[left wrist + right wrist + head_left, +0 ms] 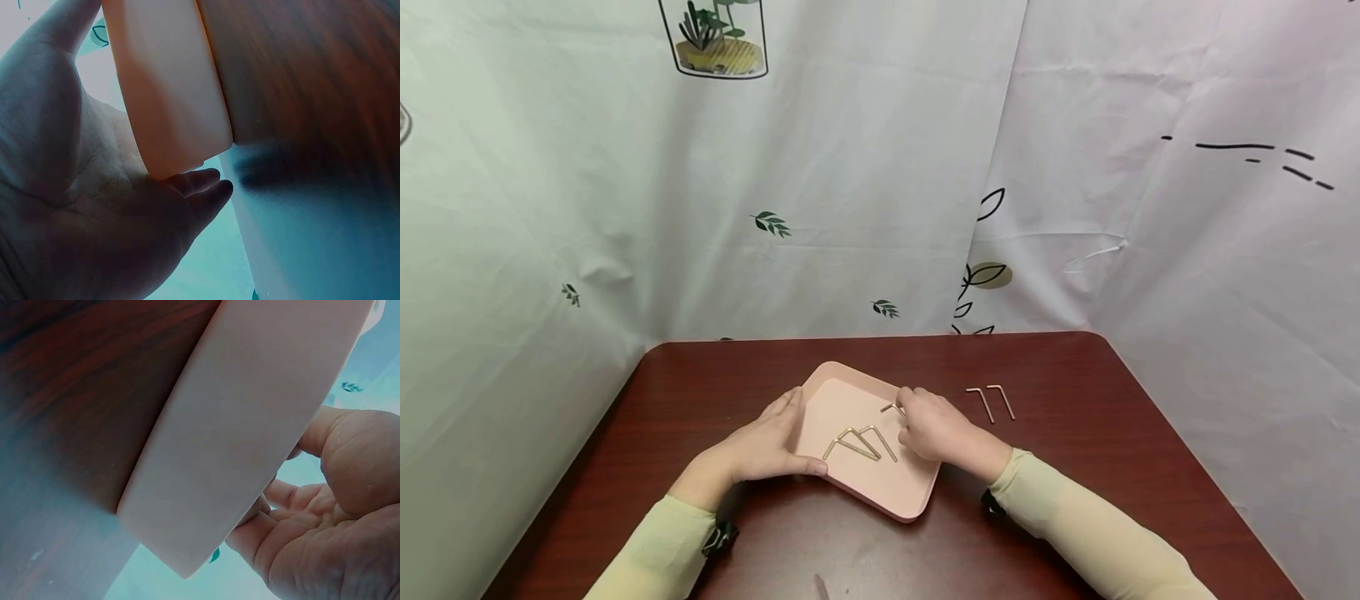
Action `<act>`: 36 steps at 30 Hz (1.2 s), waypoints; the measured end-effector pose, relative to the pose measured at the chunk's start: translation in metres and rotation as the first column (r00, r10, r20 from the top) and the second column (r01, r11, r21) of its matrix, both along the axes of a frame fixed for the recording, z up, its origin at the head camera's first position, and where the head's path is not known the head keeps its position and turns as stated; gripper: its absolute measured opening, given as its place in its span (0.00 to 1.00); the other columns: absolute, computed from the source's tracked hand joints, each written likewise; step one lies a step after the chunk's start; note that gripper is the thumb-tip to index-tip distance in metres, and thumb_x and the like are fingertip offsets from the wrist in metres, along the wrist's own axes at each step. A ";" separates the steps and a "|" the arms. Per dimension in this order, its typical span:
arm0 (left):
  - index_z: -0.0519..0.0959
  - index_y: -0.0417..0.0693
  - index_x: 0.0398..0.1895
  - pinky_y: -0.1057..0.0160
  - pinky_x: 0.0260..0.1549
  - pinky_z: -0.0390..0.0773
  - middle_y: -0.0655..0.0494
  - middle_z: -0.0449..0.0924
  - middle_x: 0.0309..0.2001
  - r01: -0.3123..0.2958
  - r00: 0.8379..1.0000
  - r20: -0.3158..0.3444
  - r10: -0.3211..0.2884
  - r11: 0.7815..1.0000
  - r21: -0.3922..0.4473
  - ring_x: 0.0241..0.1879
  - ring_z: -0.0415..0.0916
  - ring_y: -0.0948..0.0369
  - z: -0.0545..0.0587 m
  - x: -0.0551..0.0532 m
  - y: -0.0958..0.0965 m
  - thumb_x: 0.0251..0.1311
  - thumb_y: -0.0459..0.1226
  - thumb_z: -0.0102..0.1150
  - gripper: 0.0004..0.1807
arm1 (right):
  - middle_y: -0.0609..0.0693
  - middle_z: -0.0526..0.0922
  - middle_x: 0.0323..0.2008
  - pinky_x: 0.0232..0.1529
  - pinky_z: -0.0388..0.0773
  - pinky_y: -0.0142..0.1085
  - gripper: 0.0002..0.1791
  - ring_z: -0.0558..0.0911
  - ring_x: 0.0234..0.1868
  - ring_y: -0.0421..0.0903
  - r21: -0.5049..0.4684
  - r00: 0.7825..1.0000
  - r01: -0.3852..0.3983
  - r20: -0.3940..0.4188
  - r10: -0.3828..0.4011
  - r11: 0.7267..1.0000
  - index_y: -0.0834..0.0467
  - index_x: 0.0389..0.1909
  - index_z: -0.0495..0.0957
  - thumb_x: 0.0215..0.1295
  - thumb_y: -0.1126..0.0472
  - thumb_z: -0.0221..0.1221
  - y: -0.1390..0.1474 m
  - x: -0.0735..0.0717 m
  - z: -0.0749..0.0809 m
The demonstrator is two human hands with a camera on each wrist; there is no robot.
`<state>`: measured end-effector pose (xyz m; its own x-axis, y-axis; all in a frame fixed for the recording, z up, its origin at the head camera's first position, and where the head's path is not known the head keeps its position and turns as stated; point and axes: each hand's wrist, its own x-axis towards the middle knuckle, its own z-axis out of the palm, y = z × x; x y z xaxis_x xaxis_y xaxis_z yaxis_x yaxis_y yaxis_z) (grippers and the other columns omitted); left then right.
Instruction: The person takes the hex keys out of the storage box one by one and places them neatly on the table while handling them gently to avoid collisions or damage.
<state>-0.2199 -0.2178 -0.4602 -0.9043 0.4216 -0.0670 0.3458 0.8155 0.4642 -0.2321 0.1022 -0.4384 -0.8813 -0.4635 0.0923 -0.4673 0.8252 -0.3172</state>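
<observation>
White printed cloth [865, 167] hangs behind a dark red table [715, 400]. Near the middle of the frame, three bent metal rods [857, 450] lie close together in a slanted pink tray [842, 396]. Up and right of them, the right hand [931, 427] seems to have its grip closed on a fourth rod [891, 407], mostly hidden; a loose pinch could drop it across the others and tangle them. The left hand [760, 442] lies spread along the tray's left corner; if its pressure eased, a bump from the right wrist could turn the tray. Two outer rods [987, 406], right of centre, risk being knocked by a wide sweep.
</observation>
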 end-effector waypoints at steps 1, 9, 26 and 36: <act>0.44 0.25 0.88 0.33 0.80 0.58 0.28 0.46 0.88 0.000 1.000 0.000 0.000 1.000 0.000 0.87 0.45 0.33 0.000 0.000 0.000 0.52 0.74 0.77 0.82 | 0.55 0.79 0.34 0.37 0.82 0.50 0.18 0.80 0.32 0.52 -0.002 1.000 0.003 -0.003 -0.003 1.000 0.62 0.50 0.79 0.59 0.69 0.70 0.000 0.000 0.000; 0.44 0.25 0.88 0.33 0.81 0.57 0.28 0.46 0.88 -0.004 1.000 0.004 0.004 1.000 0.001 0.87 0.45 0.33 0.001 0.001 0.001 0.52 0.73 0.78 0.82 | 0.55 0.78 0.34 0.36 0.82 0.51 0.18 0.81 0.32 0.54 -0.004 0.999 0.022 -0.044 -0.022 1.000 0.61 0.50 0.79 0.59 0.68 0.70 0.001 0.002 -0.003; 0.45 0.24 0.88 0.33 0.81 0.57 0.27 0.46 0.88 0.001 1.000 -0.003 -0.001 1.000 -0.001 0.87 0.45 0.32 0.002 0.001 0.001 0.52 0.73 0.78 0.82 | 0.54 0.78 0.34 0.34 0.82 0.51 0.17 0.81 0.30 0.54 -0.001 0.996 0.038 -0.083 -0.038 0.999 0.61 0.49 0.78 0.60 0.67 0.71 0.010 0.005 0.000; 0.45 0.24 0.88 0.33 0.81 0.57 0.27 0.46 0.88 -0.002 1.000 -0.005 0.002 1.000 -0.002 0.87 0.45 0.32 0.002 0.001 0.001 0.52 0.73 0.78 0.82 | 0.56 0.81 0.38 0.38 0.83 0.52 0.18 0.82 0.33 0.55 -0.021 0.994 0.083 -0.072 -0.084 0.996 0.62 0.52 0.81 0.60 0.67 0.68 0.018 0.003 0.005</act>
<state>-0.2188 -0.2166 -0.4583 -0.9054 0.4198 -0.0638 0.3464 0.8171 0.4608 -0.2288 0.1207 -0.4331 -0.9075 -0.3862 0.1653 -0.4193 0.8567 -0.3005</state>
